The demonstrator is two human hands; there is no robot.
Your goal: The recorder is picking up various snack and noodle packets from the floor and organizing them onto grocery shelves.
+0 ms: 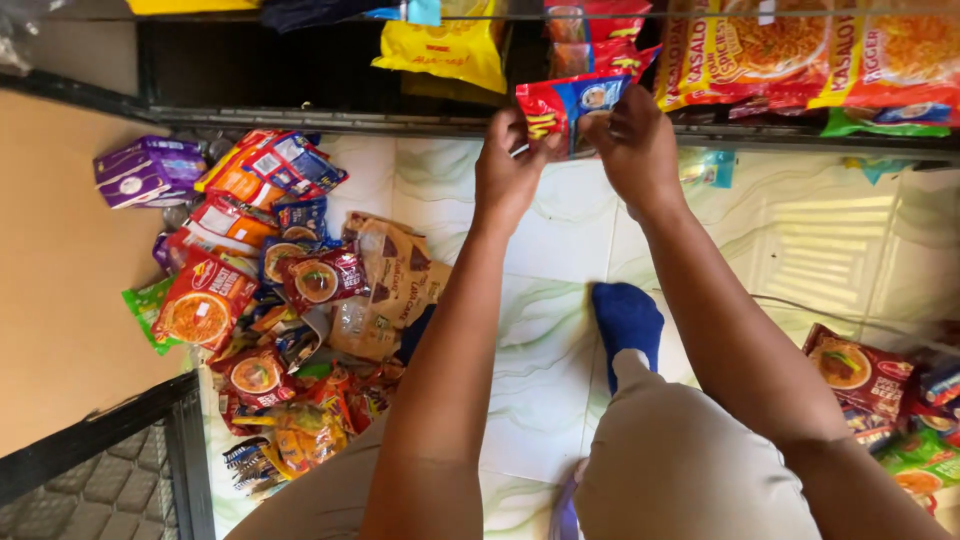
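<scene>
Left hand [510, 165]: you pinch the packet [570, 110] by its left edge.
Right hand [635, 140]: you grip its right side.
Packet: at shelf [330, 120] edge.
Floor [545, 330]: packet pile [270, 300] lies left.

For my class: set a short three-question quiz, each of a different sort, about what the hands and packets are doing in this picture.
1. True or false: both hands grip the same packet.
2. Which colours show on that packet? A) red and blue B) plain green C) white only
3. Fill in: the heap of packets on the floor lies on the person's ____ side.

Key
1. True: the left hand and right hand pinch the red and blue packet at the shelf edge.
2. A.
3. Left: the heap of packets lies on the tiled floor, left of the blue sock.
</scene>
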